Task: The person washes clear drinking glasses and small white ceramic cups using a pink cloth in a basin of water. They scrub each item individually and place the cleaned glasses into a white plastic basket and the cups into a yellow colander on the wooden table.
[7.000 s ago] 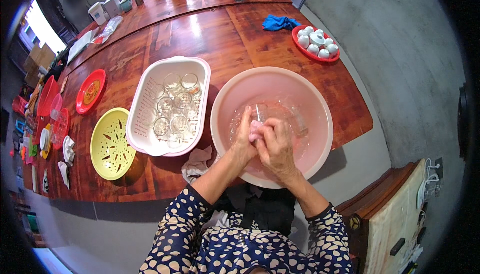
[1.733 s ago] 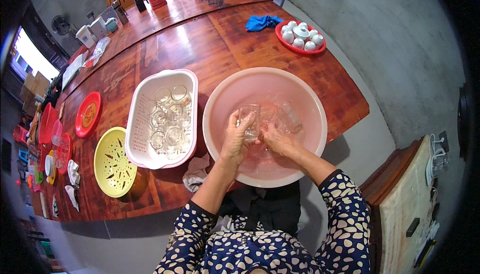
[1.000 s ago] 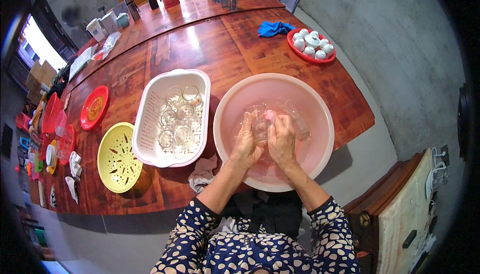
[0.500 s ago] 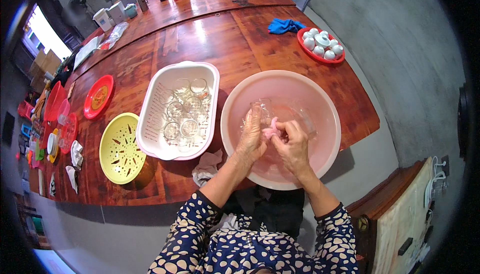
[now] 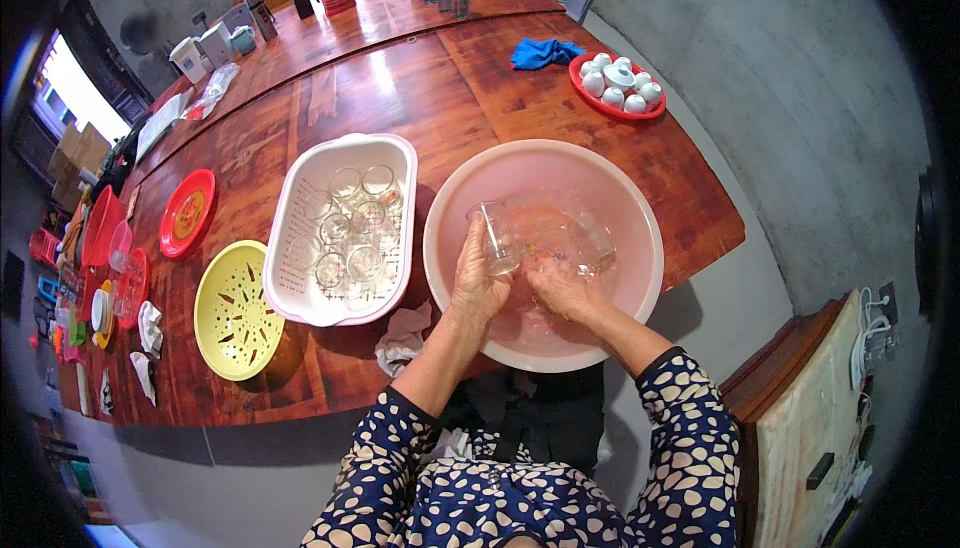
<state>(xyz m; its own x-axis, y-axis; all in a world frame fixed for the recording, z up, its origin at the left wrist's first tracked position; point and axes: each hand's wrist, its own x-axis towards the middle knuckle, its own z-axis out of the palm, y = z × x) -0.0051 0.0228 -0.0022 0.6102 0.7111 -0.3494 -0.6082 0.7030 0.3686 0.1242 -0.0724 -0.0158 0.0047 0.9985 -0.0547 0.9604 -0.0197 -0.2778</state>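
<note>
A wide pink basin [image 5: 640,298] holding water stands in front of me at the table's edge. My left hand [image 5: 478,283] is wrapped round a clear drinking glass [image 5: 497,240], tilted over the basin's left part. My right hand [image 5: 565,288] is low in the basin with its fingers curled downward into the water. Whatever it holds is hidden; the pink cloth seen earlier cannot be made out now. Another clear glass [image 5: 597,248] lies in the water beyond my right hand.
Left of the basin stands a white tub [image 5: 285,278] with several clear glasses [image 5: 365,263], then a yellow colander [image 5: 225,333]. A crumpled cloth [image 5: 403,340] lies between tub and basin. A red plate of white cups [image 5: 632,110] and a blue cloth [image 5: 545,54] sit far right.
My right hand has moved from beside the glass down into the water, and the pink cloth has gone from sight. My left hand keeps the glass, which now shows more fully.
</note>
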